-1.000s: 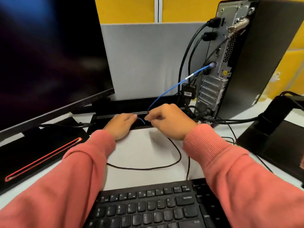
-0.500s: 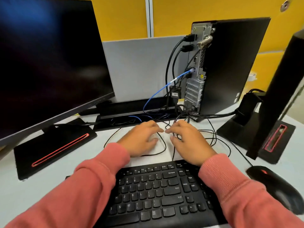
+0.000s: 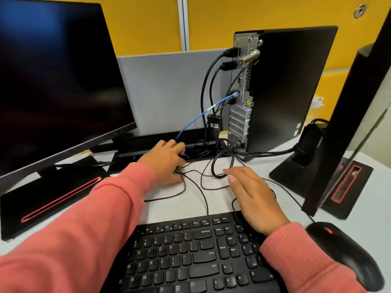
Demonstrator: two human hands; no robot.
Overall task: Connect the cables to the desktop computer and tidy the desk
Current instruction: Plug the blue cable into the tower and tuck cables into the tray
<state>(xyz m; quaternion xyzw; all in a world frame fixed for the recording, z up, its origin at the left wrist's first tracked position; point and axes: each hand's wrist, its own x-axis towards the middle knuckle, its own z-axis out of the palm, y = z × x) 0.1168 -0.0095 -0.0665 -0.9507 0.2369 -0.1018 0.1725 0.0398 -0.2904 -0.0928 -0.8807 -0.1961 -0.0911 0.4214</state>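
Black cables (image 3: pixel 213 81) and a blue cable (image 3: pixel 198 118) plug into the upright black desktop computer's (image 3: pixel 281 87) rear.

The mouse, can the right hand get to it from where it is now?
Probably yes. The mouse sits on the desk just right of the keyboard, beside the right sleeve. The right hand lies flat with straight fingers and holds nothing, and only bare desk shows between them.
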